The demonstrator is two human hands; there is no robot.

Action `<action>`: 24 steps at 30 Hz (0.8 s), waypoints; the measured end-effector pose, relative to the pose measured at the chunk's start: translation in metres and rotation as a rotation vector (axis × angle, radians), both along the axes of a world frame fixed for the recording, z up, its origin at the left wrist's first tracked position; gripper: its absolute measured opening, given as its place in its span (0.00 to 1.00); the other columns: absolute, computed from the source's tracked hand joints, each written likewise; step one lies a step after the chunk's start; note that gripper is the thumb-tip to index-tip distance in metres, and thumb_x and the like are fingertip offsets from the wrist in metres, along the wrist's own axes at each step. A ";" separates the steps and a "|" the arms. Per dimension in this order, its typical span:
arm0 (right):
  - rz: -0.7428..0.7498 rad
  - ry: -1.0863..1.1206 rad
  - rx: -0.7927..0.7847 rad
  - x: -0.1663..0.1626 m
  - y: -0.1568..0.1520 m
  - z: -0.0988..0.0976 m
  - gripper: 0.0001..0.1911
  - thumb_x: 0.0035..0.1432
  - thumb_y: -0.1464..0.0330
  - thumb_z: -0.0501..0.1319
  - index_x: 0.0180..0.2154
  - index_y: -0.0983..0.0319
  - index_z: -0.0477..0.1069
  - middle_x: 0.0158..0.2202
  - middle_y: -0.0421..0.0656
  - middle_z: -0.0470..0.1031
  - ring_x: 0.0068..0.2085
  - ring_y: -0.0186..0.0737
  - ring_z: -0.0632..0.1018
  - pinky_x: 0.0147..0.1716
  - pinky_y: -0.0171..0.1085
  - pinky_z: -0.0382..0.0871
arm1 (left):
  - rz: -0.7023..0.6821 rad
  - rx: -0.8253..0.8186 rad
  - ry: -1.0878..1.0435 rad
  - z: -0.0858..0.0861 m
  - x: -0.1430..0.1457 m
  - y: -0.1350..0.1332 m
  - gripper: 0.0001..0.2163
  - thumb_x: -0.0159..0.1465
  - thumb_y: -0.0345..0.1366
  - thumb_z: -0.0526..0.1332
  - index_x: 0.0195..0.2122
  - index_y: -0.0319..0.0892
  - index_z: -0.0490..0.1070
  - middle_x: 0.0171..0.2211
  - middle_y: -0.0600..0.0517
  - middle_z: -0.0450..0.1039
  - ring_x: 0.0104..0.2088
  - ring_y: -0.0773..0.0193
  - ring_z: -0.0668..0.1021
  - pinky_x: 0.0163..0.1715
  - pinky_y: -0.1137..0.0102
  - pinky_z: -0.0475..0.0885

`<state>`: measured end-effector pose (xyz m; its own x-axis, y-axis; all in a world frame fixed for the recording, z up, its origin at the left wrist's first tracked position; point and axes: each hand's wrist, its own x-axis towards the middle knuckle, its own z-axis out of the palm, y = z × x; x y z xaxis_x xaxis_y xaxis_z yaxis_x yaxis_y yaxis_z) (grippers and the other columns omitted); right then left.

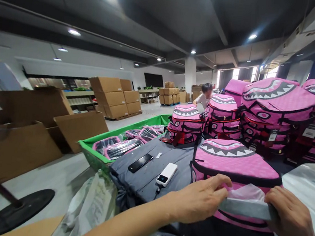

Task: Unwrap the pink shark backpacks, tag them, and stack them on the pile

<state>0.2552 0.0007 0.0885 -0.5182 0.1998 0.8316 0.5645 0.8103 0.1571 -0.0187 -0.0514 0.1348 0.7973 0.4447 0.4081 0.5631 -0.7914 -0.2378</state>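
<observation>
A pink backpack point(234, 162) with a shark-teeth print lies on the dark table cover in front of me. Across its near side stretches a clear plastic bag point(247, 192) with a greyish band along its edge. My left hand point(203, 199) pinches one end of that edge, fingers closed. At the other end my right hand point(291, 211) is closed around the same edge. A white power bank point(167, 174) with a cable and a black phone point(140, 163) lie left of the backpack.
Stacked pink backpacks point(278, 105) stand behind and to the right. A green-edged bin point(94, 148) at the left holds several wrapped pink items. White plastic sheeting point(309, 184) lies on the right. Cardboard boxes point(111, 97) and a person point(203, 99) are farther back.
</observation>
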 end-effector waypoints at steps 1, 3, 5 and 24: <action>0.011 -0.015 -0.036 -0.003 -0.003 -0.003 0.06 0.65 0.71 0.53 0.33 0.58 0.59 0.27 0.40 0.64 0.30 0.41 0.68 0.31 0.39 0.61 | -0.007 0.053 0.065 -0.004 -0.004 0.001 0.05 0.65 0.27 0.60 0.43 0.35 0.68 0.55 0.41 0.68 0.52 0.63 0.75 0.49 0.75 0.74; 0.039 -0.075 -0.071 -0.008 -0.008 -0.009 0.08 0.63 0.64 0.58 0.33 0.57 0.60 0.28 0.40 0.65 0.29 0.41 0.67 0.29 0.39 0.59 | -0.015 0.185 0.101 -0.020 -0.010 0.007 0.05 0.67 0.24 0.56 0.39 0.36 0.70 0.53 0.41 0.70 0.46 0.63 0.76 0.46 0.71 0.75; 0.085 -0.123 -0.056 -0.011 -0.010 -0.017 0.10 0.61 0.61 0.62 0.35 0.58 0.63 0.30 0.41 0.68 0.30 0.41 0.69 0.30 0.38 0.61 | -0.014 0.305 -0.030 -0.043 -0.011 0.015 0.08 0.68 0.24 0.54 0.34 0.38 0.70 0.51 0.44 0.72 0.39 0.64 0.76 0.41 0.69 0.76; 0.008 -0.025 -0.020 -0.015 -0.020 -0.111 0.08 0.63 0.67 0.60 0.43 0.63 0.69 0.35 0.46 0.76 0.38 0.46 0.76 0.40 0.44 0.71 | 0.220 0.600 -0.655 -0.169 0.012 0.021 0.07 0.63 0.21 0.57 0.36 0.39 0.71 0.42 0.45 0.74 0.43 0.60 0.77 0.37 0.67 0.79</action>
<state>0.2402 -0.0188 -0.0224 -0.5400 0.2123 0.8144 0.5546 0.8177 0.1546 -0.0070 -0.0301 -0.0346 0.2476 0.1265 0.9606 0.8537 -0.4972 -0.1546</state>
